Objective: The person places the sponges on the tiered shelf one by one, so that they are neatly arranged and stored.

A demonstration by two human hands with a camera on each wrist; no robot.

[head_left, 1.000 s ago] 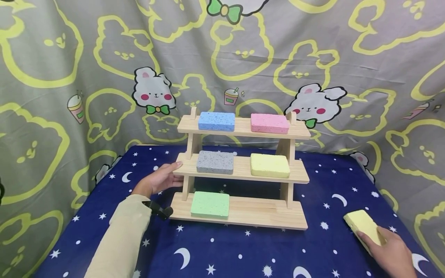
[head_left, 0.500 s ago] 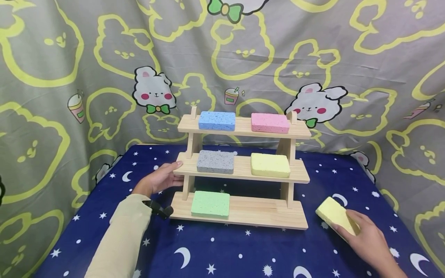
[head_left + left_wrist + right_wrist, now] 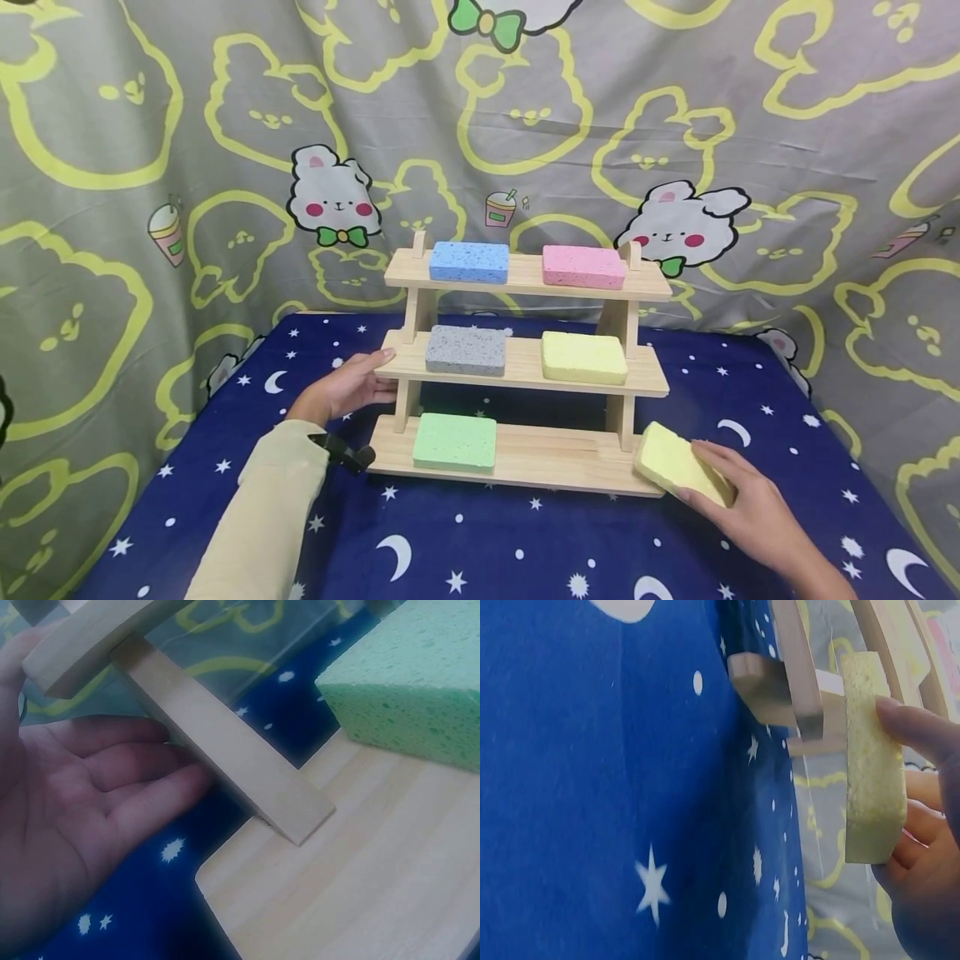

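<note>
A three-tier wooden display shelf [image 3: 555,458] stands on the table. My left hand [image 3: 348,385] grips the left end of its middle tier, thumb on top; in the left wrist view the fingers [image 3: 142,776] lie against the upright. My right hand [image 3: 753,508] pinches a yellow sponge [image 3: 678,462] between thumb and fingers, tilted, overlapping the bottom tier's right end in the head view. A green sponge [image 3: 454,442] lies on the bottom tier's left. Grey [image 3: 465,350] and yellow sponges share the middle tier, below a blue sponge [image 3: 468,262] and a pink sponge [image 3: 583,267] on the top tier.
A dark blue cloth [image 3: 517,542] with moons and stars covers the table. Behind it hangs a grey curtain [image 3: 480,108] with yellow cartoon outlines. A black strap [image 3: 341,452] sits at my left wrist, close to the bottom tier's left end.
My right hand has carried the yellow sponge leftward from the table's right side to the bottom tier's right end. The left hand and the shelf have stayed in place.
</note>
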